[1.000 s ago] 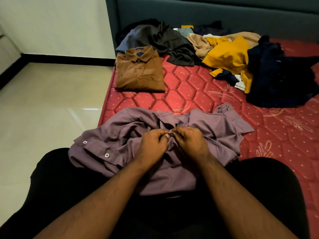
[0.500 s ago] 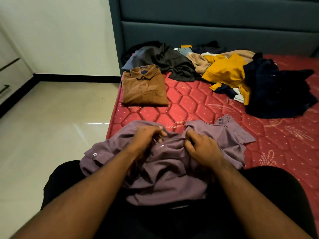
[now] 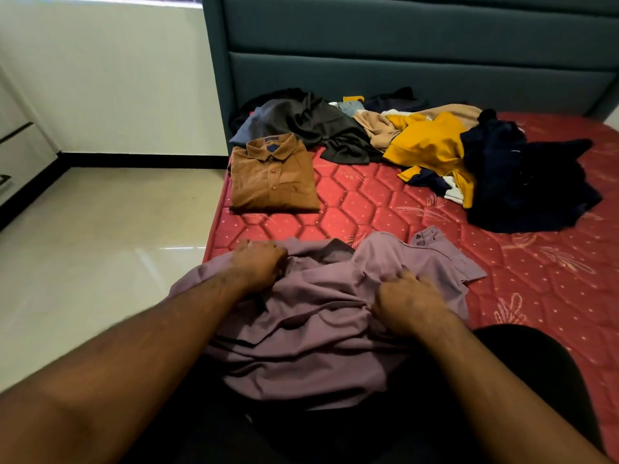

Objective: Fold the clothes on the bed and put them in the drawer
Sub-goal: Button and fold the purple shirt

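A mauve button-up shirt (image 3: pixel 321 329) lies crumpled across my lap and the near edge of the red mattress (image 3: pixel 385 209). My left hand (image 3: pixel 258 264) grips the shirt's cloth near the collar at the left. My right hand (image 3: pixel 407 303) grips a bunch of the same shirt at the right side. A brown shirt (image 3: pixel 273 177) lies folded flat further up the mattress. Behind it sits a loose pile of clothes: dark grey (image 3: pixel 311 125), yellow (image 3: pixel 432 145), navy (image 3: pixel 526 182).
The teal padded headboard (image 3: pixel 402 61) stands behind the pile. Glossy cream floor (image 3: pixel 100 246) spreads to the left of the bed. White drawer fronts (image 3: pixel 16 152) show at the far left edge. My black-clad legs fill the bottom of the view.
My hands left the button at the shirt's middle and moved apart, the left up to the collar area, the right out to the side. The view tilted upward.
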`<action>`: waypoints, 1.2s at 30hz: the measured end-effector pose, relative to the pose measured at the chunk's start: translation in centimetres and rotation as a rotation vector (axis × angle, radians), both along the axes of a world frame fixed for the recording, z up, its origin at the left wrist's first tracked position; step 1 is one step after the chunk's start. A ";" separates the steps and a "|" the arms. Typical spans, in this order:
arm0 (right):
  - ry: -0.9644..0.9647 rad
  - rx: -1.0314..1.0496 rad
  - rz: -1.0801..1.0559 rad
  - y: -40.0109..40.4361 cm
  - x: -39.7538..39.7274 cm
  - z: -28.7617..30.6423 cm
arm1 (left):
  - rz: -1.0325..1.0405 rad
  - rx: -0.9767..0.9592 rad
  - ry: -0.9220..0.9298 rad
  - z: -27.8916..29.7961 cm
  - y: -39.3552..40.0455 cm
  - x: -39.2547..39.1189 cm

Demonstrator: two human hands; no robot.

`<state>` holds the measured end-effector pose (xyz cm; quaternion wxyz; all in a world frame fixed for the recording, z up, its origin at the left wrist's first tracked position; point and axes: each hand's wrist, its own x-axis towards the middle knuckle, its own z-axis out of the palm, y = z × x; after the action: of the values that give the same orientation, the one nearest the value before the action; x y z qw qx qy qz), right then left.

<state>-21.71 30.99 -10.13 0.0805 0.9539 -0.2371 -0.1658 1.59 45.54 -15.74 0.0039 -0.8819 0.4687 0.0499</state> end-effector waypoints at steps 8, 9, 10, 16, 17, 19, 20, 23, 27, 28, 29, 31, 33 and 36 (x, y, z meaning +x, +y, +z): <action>0.038 0.234 -0.004 -3.6 4.8 -3.0 | 0.067 0.018 0.319 3.4 -1.9 2.3; 0.043 0.193 -0.028 -4.7 5.1 -2.4 | 0.111 -0.109 0.334 4.7 -2.2 3.1; -0.014 0.146 -0.043 -5.9 5.6 -1.1 | 0.167 -0.275 0.343 6.1 -2.7 4.1; -0.826 -0.436 0.111 -13.1 9.2 17.0 | 0.380 -1.226 0.116 21.7 -7.0 9.3; -0.962 -0.511 0.130 -13.8 9.4 20.6 | 0.340 -1.352 0.048 25.2 -7.3 9.6; -1.194 -0.599 0.161 -14.7 9.5 25.9 | 0.207 -1.550 -0.063 30.6 -7.0 9.4; -1.255 -0.628 0.203 -14.9 9.3 28.0 | 0.134 -1.608 -0.110 32.7 -6.5 9.1; -1.251 -0.671 0.344 -14.7 7.7 28.6 | -0.047 -1.586 -0.230 33.3 -4.2 7.9; -0.887 -0.709 0.368 -15.0 4.0 17.4 | -0.288 -0.966 -0.512 23.6 -1.1 6.8; -0.652 -0.620 0.270 -14.7 3.1 13.9 | -0.295 -0.715 -0.542 20.5 -0.7 6.1; -0.366 -0.474 0.149 -13.9 1.9 9.9 | -0.233 -0.428 -0.461 16.6 0.1 4.6; 0.039 -0.122 -0.056 -12.6 0.0 2.4 | 0.068 0.153 -0.066 9.5 1.3 1.6; 0.098 0.114 -0.138 -10.9 -0.8 -3.3 | 0.083 0.415 -0.003 4.0 1.3 -0.6; -0.175 0.171 -0.190 -9.9 -0.5 -6.5 | -0.018 0.170 0.024 1.3 -0.8 -1.6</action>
<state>-22.17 21.10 -16.59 -0.0379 0.9413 -0.3175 -0.1082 -0.05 44.72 -14.48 0.0734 -0.8736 0.4706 0.1002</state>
